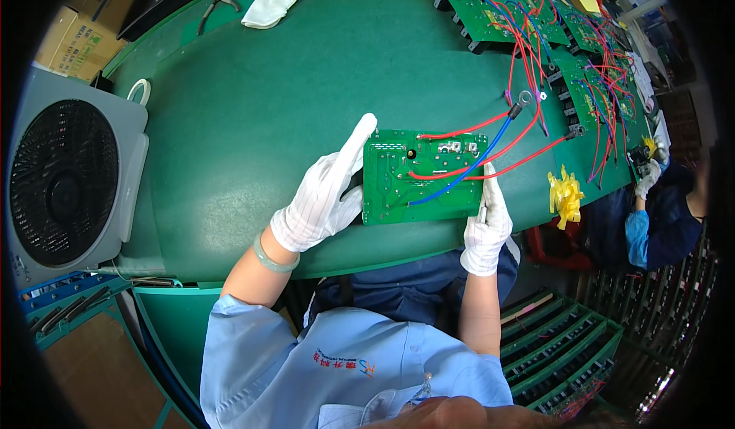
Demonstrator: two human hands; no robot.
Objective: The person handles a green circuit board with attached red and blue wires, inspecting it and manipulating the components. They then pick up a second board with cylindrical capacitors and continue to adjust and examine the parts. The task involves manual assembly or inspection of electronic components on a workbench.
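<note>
Between my two white-gloved hands is a green circuit board [425,203], its soldered face up, above the near part of the green table mat. My left hand [325,191] grips its left edge, with the index finger stretched along the side. At the right edge, my right hand [488,218] holds the board with its fingers pressed against the side. Red wires [528,170] and a blue wire [498,139] rise from the board and reach to the right. A metal ring terminal [524,98] tips some of them. The board's underside is hidden.
More wired circuit boards [498,23] stand at the far right. A yellow bundle of strips [565,198] lies at the right edge. A white cloth [272,4] and pliers [217,11] lie at the back. A grey fan [73,184] stands left. A co-worker's gloved hand [648,178] is at far right.
</note>
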